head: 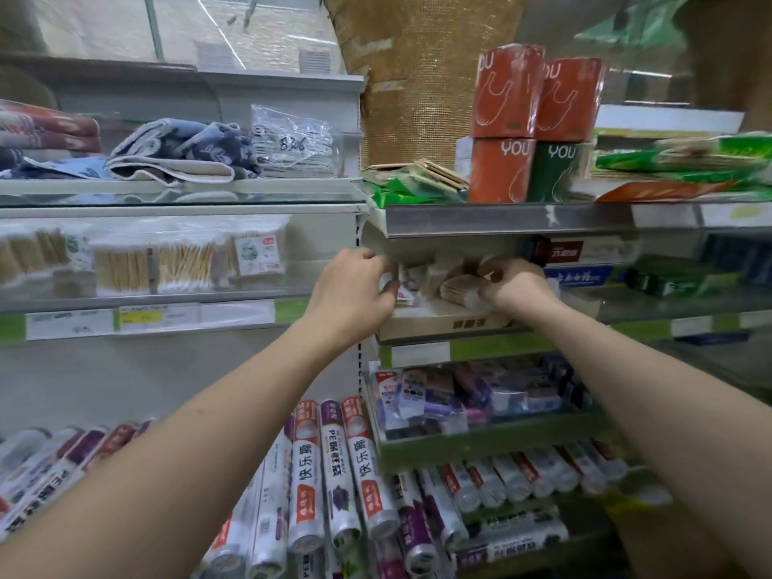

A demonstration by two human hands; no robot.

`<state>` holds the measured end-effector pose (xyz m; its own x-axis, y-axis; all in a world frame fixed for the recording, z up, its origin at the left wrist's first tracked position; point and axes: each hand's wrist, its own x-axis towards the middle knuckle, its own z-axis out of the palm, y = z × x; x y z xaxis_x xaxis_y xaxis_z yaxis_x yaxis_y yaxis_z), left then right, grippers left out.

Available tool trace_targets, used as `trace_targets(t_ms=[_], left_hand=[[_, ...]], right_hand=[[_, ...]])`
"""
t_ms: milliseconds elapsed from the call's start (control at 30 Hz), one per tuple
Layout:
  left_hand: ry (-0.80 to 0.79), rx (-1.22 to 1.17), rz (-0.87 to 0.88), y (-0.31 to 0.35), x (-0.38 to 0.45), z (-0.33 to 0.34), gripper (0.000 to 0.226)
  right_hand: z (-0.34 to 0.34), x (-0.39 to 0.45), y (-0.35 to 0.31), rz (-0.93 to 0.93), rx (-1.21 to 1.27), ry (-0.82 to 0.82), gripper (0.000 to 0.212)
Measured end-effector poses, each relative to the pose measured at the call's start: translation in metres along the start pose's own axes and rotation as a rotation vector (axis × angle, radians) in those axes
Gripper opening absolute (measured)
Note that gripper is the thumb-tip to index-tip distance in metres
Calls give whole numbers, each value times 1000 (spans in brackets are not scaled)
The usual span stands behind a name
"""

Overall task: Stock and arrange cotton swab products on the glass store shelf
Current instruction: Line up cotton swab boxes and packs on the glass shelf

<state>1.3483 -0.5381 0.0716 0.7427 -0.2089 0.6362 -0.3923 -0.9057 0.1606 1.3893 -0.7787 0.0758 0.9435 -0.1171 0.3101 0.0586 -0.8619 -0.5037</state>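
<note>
Reaching under the metal shelf lip (501,221), I have both hands on swab packs sitting in a cardboard box (443,323). My right hand (516,286) has its fingers (493,265) curled and clamped on a bundle of swabs (457,286); the sticks run roughly left to right, cotton ends toward my palm. My left hand (355,286) pinches the edge of another pack (403,282) just beside that bundle, fingers drawn together on the wrapper, though blur hides exactly how.

The glass shelf (138,300) where these belong lies well off to the left of both hands, at about the same height, with swab packs (158,267) already standing there in a row, sticks upright. My left hand is the nearer one to it.

I judge the next move to be lifting a pack clear of the box and the lip above, then carrying it leftward and turning it so its sticks stand up like the others. The low lip could snag the wrapper.
</note>
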Motion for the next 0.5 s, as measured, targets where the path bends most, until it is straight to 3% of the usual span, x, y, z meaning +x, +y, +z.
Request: trace_targets(t_ms=[233,367,500], left_hand=[[-187,85,-98,37,54,45,26],[-302,90,-156,44,78,81,20],[-428,194,-306,36,99,111,53]], right_hand=[[7,50,30,-206,-168,-103,30],[14,73,32,-352,-245,-199,39],[24,91,39,-400,-267,-351,57]])
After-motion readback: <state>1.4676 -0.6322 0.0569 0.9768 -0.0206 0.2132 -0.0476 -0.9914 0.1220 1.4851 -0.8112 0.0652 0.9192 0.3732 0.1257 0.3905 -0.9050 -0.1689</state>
